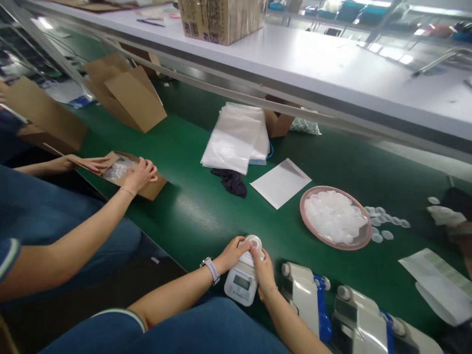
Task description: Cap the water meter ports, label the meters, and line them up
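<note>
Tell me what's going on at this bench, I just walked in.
The person's left hand and right hand hold a white device with a small display, thumbs at its round white end. To its right, white units with blue parts lie on the green work surface. Beyond them is a pink-rimmed bowl of translucent white pieces. At left, a co-worker's hands are on an open cardboard box.
</note>
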`<state>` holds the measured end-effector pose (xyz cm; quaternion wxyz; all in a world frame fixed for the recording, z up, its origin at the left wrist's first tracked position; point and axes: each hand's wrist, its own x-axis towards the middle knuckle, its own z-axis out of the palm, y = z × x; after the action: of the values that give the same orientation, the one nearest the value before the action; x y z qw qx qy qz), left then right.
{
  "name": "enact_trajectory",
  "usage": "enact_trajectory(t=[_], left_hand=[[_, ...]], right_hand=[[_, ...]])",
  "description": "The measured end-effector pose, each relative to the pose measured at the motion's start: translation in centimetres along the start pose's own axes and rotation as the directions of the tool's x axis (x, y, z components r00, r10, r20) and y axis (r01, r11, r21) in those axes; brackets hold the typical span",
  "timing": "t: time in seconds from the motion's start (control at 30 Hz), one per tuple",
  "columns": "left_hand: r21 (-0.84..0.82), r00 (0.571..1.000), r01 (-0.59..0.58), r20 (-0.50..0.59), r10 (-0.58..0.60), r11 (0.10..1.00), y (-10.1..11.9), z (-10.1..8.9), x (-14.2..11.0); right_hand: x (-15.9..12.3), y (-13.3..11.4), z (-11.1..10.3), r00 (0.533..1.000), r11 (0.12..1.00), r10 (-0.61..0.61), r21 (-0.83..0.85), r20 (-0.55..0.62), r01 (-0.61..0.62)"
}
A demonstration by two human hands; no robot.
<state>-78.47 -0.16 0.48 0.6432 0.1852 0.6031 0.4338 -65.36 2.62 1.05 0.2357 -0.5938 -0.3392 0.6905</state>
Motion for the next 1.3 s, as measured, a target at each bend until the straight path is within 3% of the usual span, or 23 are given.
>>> enact_trajectory(t=[0.13, 0.27, 0.37, 0.43, 0.5, 0.57, 0.63, 0.7, 0.77, 0.87, 0.93, 1.0, 1.03, 1.07, 1.1, 1.13, 1.17, 1.23, 1.3], left_hand=[[-0.044, 0.997, 0.017, 0.082, -0.014, 0.999, -0.1, -1.3, 0.8], [-0.082, 0.981, 0.051, 0.189, -0.035, 0.995, -0.1, -2.0, 2.6], [-0.082, 0.985, -0.009, 0.172, 0.023, 0.997, 0.0, -1.9, 3.1], [-0.113, 0.986, -0.037, 0.156, 0.055, 0.993, 0.0, -1.9, 2.6], [-0.146, 0.984, -0.021, 0.171, 0.046, 0.989, -0.1, -2.2, 1.8], [-0.138, 0.982, -0.007, 0.184, 0.032, 0.99, -0.3, -2.7, 0.9], [-0.09, 0.983, -0.009, 0.183, 0.025, 0.996, -0.7, -3.0, 0.4], [-0.061, 0.986, 0.002, 0.168, 0.009, 0.998, -1.4, -2.9, 0.0], [-0.057, 0.992, 0.012, 0.124, -0.005, 0.998, -2.4, -2.6, -0.2], [-0.028, 0.999, 0.009, 0.036, -0.008, 1.0, -3.6, -2.2, -0.5], [0.057, 1.0, 0.006, 0.001, -0.006, 0.998, -3.8, -2.1, -0.6], [0.274, 0.988, -0.012, -0.144, 0.053, 0.962, -3.3, -1.7, -1.0], [0.432, 0.956, -0.035, -0.247, 0.156, 0.901, -3.0, -1.1, -1.2], [0.597, 0.894, -0.064, -0.323, 0.312, 0.8, -2.6, 0.0, -1.6], [0.744, 0.811, -0.097, -0.326, 0.485, 0.662, -2.3, 1.5, -2.1], [0.851, 0.737, -0.151, -0.242, 0.631, 0.503, -2.2, 3.6, -2.6], [0.911, 0.695, -0.232, -0.091, 0.714, 0.341, -2.4, 6.2, -3.2], [0.892, 0.684, -0.447, 0.294, 0.668, 0.064, -3.4, 12.4, -4.3], [0.791, 0.694, -0.596, 0.594, 0.406, -0.139, -5.3, 18.6, -5.1]], right_hand=[[-0.7, -0.6, 1.0, 0.989, 1.0, -0.007, 0.024, -0.145, 0.011], [-1.3, -1.1, 1.2, 0.988, 0.995, -0.066, 0.064, -0.14, 0.075], [-2.0, -1.2, 1.1, 0.979, 0.992, -0.119, 0.018, -0.165, 0.124], [-2.9, -1.4, 0.5, 0.98, 0.987, -0.157, -0.053, -0.12, 0.151], [-3.9, -1.7, -1.1, 0.973, 0.954, -0.232, -0.193, 0.005, 0.229], [-4.7, -2.0, -4.1, 0.926, 0.827, -0.355, -0.419, 0.126, 0.374], [-4.9, -1.7, -8.1, 0.869, 0.591, -0.465, -0.673, 0.166, 0.445], [-4.9, -0.4, -12.1, 0.856, 0.361, -0.494, -0.859, 0.155, 0.364], [-5.5, 1.9, -15.2, 0.877, 0.194, -0.455, -0.945, 0.152, 0.265], [-8.0, 5.9, -17.7, 0.874, 0.018, -0.395, -0.949, 0.282, 0.314], [-10.4, 7.9, -19.4, 0.819, -0.051, -0.382, -0.894, 0.429, 0.445], [-12.2, 8.7, -22.2, 0.76, -0.068, -0.416, -0.851, 0.499, 0.521], [-12.8, 8.6, -24.2, 0.747, -0.056, -0.469, -0.86, 0.471, 0.507], [-13.0, 8.2, -26.5, 0.741, -0.024, -0.544, -0.89, 0.393, 0.455], [-12.8, 7.6, -29.1, 0.728, 0.035, -0.632, -0.929, 0.266, 0.369], [-12.4, 6.9, -31.9, 0.69, 0.118, -0.716, -0.955, 0.108, 0.272], [-11.8, 6.1, -34.9, 0.628, 0.215, -0.777, -0.958, -0.049, 0.192], [-10.1, 4.3, -40.8, 0.485, 0.403, -0.82, -0.908, -0.302, 0.116], [-8.4, 2.5, -46.5, 0.393, 0.519, -0.806, -0.848, -0.444, 0.106]])
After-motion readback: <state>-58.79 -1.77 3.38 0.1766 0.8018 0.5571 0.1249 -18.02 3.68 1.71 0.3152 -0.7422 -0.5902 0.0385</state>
